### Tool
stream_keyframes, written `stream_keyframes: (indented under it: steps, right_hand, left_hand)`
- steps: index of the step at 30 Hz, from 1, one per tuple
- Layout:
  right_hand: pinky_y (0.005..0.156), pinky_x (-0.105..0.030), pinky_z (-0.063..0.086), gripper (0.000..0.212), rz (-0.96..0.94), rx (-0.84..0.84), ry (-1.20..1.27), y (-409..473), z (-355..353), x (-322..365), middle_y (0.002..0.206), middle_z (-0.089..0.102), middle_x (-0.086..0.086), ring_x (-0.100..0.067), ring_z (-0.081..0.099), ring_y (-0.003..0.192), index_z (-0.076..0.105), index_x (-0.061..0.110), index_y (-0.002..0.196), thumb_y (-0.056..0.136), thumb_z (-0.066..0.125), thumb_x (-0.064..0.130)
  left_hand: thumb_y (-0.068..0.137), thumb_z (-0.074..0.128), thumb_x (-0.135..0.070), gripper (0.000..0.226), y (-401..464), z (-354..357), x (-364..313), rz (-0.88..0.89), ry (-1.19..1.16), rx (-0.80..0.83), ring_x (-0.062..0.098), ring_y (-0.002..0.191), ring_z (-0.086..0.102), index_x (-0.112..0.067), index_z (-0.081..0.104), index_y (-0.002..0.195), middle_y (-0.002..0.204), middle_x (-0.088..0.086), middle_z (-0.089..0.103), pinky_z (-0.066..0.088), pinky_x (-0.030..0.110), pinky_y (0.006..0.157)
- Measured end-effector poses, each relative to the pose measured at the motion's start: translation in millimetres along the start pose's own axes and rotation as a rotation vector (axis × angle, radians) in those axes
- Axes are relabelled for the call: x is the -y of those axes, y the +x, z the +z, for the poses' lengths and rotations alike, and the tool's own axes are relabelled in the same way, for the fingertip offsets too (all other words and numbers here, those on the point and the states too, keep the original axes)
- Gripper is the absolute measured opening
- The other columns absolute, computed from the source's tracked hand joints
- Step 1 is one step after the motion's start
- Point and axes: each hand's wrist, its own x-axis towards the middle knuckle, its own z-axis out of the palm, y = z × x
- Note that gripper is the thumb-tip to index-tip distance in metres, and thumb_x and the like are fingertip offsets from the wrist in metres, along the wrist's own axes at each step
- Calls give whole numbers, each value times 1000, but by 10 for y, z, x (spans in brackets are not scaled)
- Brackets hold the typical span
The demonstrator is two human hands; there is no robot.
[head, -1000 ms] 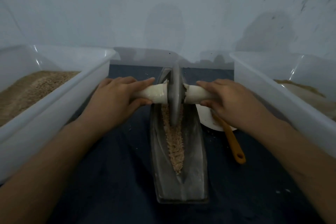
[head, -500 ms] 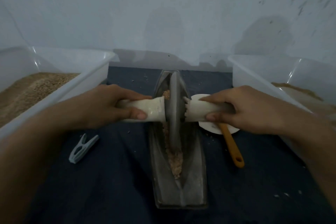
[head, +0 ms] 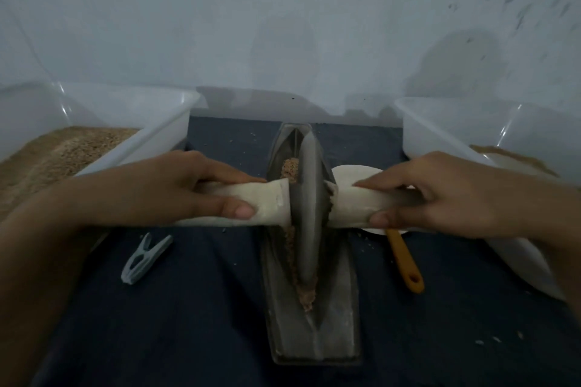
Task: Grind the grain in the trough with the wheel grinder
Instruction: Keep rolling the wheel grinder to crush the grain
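Since half a second ago the wheel has rolled a little nearer along the trough, and both hands have come nearer with it. A second ago it stood at the far end with more grain lying bare in the groove.

Left hand wraps the left handle, thumb on the near side, fingers curled over the top. Right hand grips the right handle the same way, thumb near, forefinger lying along the top.

Wheel: dark grey disc, upright on edge in the groove, axle crossways, handles pale and cloth-wrapped. Trough: long grey boat-shaped block on dark cloth, running near to far at centre. Grain shows as a tan strip near the wheel's foot and a small heap at its far left side.

Clothespin lies on the cloth left of the trough. Orange-handled spoon and white dish sit right of it. Left bin holds grain; right bin holds a tan heap.
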Motion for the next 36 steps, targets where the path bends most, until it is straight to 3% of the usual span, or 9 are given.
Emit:
stream_keyframes:
  steps: [4,7,13,19,23,26,29,33,36]
  right_hand:
    - [83,-38,49,41,38,-6,32,22,12,2,102,69,4,-11,63,90,59,39,117,78,56,53]
    - [83,-28,45,45,83,-213,-18,162,170,-35,112,65,9,-8,58,97,50,39,129,85,58,42]
    - [88,-29,32,50,57,-565,-295,381,445,-64,118,59,-3,-21,49,106,41,22,140,92,54,29]
    - [79,-23,36,50,54,-295,-167,221,214,-46,114,61,7,-9,52,101,46,36,134,86,60,38]
    - [81,-36,50,45,-16,-14,68,-11,-15,19,102,69,8,-7,63,89,58,48,112,70,54,64]
    - [81,-37,50,48,-11,10,80,-25,-22,39,100,69,8,-8,64,87,59,50,109,66,49,68]
    - [82,-33,49,42,38,-163,-6,101,110,-4,104,67,8,-7,61,90,53,45,123,81,56,50]
    - [80,-27,34,47,77,-488,-253,292,378,-31,114,60,2,-17,52,102,44,30,137,91,52,37]
    - [85,-27,31,50,72,-530,-313,358,444,-67,120,58,-2,-20,49,106,39,23,140,93,50,33]
  left_hand:
    - [62,49,-79,48,38,27,2,7,0,-30,-7,96,61,-74,44,109,104,-31,65,47,23,91]
    - [67,55,-75,38,145,117,67,-41,97,-241,0,95,59,-74,41,103,107,-20,66,44,20,83]
    - [82,53,-51,54,302,298,205,-98,288,-473,14,104,54,-54,24,127,116,-5,60,37,26,81]
    - [60,51,-70,46,148,117,81,-70,78,-254,-16,85,56,-71,45,106,87,-41,58,38,3,73]
    - [71,53,-75,43,10,-17,52,-13,-77,20,-5,101,61,-68,47,113,106,-30,65,45,25,93]
    - [74,49,-70,38,-7,-9,-2,-24,-80,52,1,97,63,-63,53,111,103,-23,68,48,27,90]
    - [62,49,-68,44,57,55,13,-92,6,-97,-5,93,60,-57,58,104,97,-26,67,42,16,82]
    - [83,53,-50,47,217,268,70,-108,396,-482,15,103,56,-40,50,129,108,-11,60,36,28,82]
    - [84,54,-47,53,287,337,112,-71,509,-557,21,104,56,-36,44,136,109,-4,60,35,31,82]
